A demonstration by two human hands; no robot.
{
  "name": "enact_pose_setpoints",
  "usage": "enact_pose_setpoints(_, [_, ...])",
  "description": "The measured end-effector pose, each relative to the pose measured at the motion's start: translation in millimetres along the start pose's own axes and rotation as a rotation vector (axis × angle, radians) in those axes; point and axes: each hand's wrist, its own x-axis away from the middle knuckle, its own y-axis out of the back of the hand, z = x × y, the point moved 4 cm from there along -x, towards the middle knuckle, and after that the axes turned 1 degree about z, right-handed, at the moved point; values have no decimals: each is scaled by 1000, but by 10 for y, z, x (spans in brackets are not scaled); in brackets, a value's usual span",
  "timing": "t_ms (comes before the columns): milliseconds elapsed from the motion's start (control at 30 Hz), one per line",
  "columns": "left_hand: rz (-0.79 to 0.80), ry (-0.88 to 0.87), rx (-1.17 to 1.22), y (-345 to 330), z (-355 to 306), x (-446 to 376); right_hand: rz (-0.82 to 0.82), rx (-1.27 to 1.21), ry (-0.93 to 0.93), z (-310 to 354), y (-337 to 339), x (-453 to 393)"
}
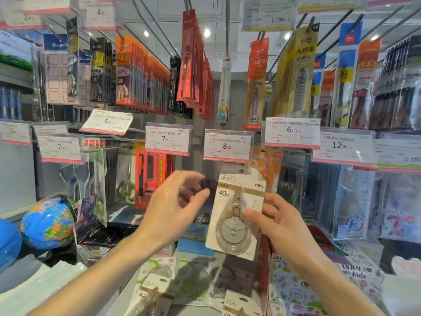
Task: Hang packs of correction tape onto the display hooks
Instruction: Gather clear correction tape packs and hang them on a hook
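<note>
Right hand (281, 221) fingers pinch one correction tape pack (237, 213) just under the 8.00 tag (227, 145), not hooked yet; left hand (175, 206) loosely curled, empty. More spare packs (157, 286) lie below.

Right hand (276, 221) pinches correction tape pack (237, 215) at its right edge, held upright just below 8.00 price tag (228, 145). Left hand (175, 208) raised beside pack, fingers curled, holding nothing. More packs (157, 283) lying on shelf below. Globe (49, 223) at left.
</note>
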Motion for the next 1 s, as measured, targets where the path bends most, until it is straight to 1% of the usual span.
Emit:
enact_pose_setpoints(100, [-83, -269, -262, 182, -177, -245, -19, 27, 25, -7, 138, 23])
enact_pose_setpoints(167, [-85, -424, -425, 236, -290, -392, -27, 49, 38, -3, 191, 31])
enact_pose_setpoints(267, [-52, -526, -561, 258, -410, -557, -23, 90, 46, -12, 222, 32])
enact_pose_setpoints(367, [-15, -632, -618, 255, -465, -620, -19, 111, 51, -20, 238, 20])
enact_pose_setpoints(433, [-19, -697, -618, 286, -459, -618, -11, 127, 66, -2, 239, 10])
enact_pose_setpoints(567, [-76, -727, -529, 392, -442, -612, 4, 160, 102, 55, 197, -43])
enact_pose_setpoints(767, [-134, -650, -415, 450, -502, -711, 14, 200, 132, 217, 74, -224])
enact_pose_setpoints(1000, [-125, -619, -385, 458, -523, -711, -29, 221, 116, 271, -8, -437])
